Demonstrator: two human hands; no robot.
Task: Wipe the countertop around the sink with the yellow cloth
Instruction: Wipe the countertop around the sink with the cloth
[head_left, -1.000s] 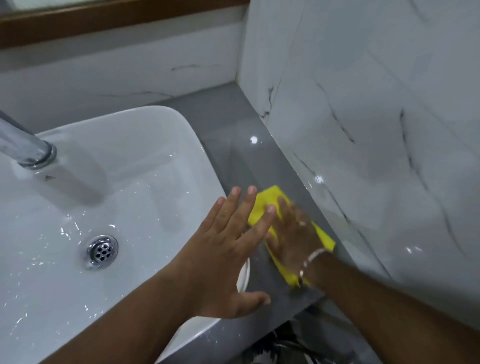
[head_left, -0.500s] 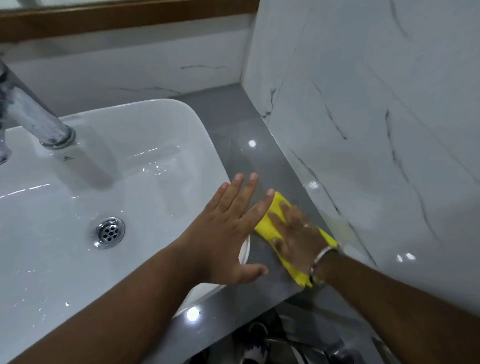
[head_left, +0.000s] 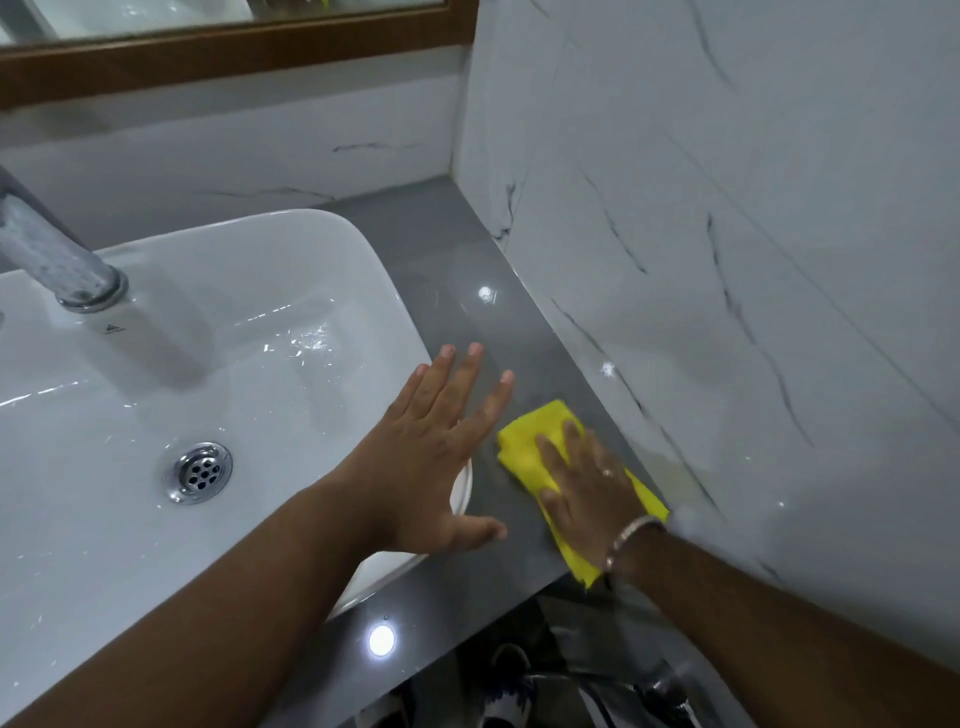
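Right hand: my palm lies flat on the yellow cloth, fingers spread, pressing rather than gripping.
Yellow cloth: on the grey countertop, at 3 o'clock of the sink, near the marble wall.
Left hand: my fingers are splayed, holding nothing, over the sink rim.
Drain: at 9 o'clock of my left hand.

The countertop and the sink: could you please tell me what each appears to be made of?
The countertop looks like polished grey stone or tile: it mirrors ceiling lights as sharp spots. The sink appears to be glazed white ceramic: smooth rounded rim, glossy highlights and water streaks. Neither can be confirmed by sight alone.
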